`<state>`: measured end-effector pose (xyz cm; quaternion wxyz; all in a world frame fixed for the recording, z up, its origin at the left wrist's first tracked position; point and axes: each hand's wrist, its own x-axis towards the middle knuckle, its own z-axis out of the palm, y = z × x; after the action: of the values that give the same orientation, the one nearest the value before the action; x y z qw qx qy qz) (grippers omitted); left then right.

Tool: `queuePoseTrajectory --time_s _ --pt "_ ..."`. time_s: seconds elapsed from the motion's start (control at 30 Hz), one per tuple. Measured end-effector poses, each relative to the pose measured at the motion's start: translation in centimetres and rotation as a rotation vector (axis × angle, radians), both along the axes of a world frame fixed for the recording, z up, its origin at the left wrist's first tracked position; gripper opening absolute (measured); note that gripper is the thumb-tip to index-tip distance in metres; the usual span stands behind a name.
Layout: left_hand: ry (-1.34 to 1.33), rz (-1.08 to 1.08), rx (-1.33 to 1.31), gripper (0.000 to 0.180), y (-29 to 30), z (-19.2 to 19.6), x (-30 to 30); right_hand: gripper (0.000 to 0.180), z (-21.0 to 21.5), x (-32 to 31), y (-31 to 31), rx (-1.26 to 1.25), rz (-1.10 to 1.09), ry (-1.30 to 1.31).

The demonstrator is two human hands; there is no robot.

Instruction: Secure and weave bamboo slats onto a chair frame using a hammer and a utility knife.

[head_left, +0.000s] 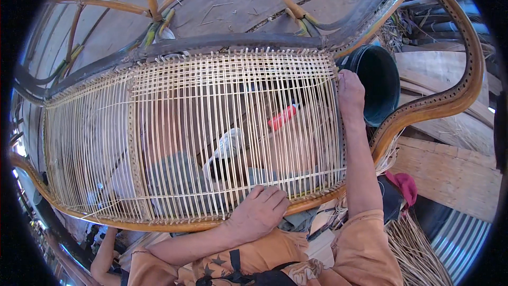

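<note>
Wooden floor boards [211, 13], with some thin straw pieces on them, lie at the far side of the scene. In front of them stretches a wide seat panel of pale cane strands [233, 127], held inside a curved brown wooden frame [180, 226]. This panel takes the middle of the scene, just before the person. Many strands run from the near rail to the far rail; along the far rail crosswise strands make a close grid, while nearer to the person only few cross. Toward the left, a flat wooden bar with small holes [133, 148] goes across the panel.

The left hand [260, 209] rests at the near rail, its fingers half bent over the strands; I cannot tell if it pinches one. The right hand [350, 95] reaches to the right end of the panel and is closed like a fist beside the side rail. Whether a strand is inside it, I cannot tell.

Just right of this fist stands a dark green round bucket [378, 85]. Through the strands, a red cylinder-shaped object [282, 117] is visible below. At the near right lie a pink-red cloth [405, 187] and a bundle of thin brown strips [415, 254].
</note>
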<state>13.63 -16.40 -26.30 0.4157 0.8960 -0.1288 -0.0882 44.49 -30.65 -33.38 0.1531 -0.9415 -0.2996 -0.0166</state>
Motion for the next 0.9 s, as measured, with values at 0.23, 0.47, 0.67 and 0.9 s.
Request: queuePoseTrajectory --time_s 0.23,0.47,0.67,0.9 --pt "0.01 -0.016 -0.052 0.025 0.2 -0.2 0.3 0.015 -0.6 0.3 -0.4 -0.028 -0.024 0.014" --pt "0.014 0.006 -0.062 0.027 0.4 0.1 -0.5 0.009 -1.5 -0.3 0.3 -0.105 -0.03 -0.094" --pt "-0.002 -0.023 -0.038 0.025 -0.8 0.0 0.0 0.014 -0.4 0.8 -2.4 -0.381 -0.041 -0.045" --pt "-0.051 0.015 -0.059 0.025 -1.1 0.2 -0.1 0.021 14.4 -14.1 -9.3 0.407 -0.434 0.304"
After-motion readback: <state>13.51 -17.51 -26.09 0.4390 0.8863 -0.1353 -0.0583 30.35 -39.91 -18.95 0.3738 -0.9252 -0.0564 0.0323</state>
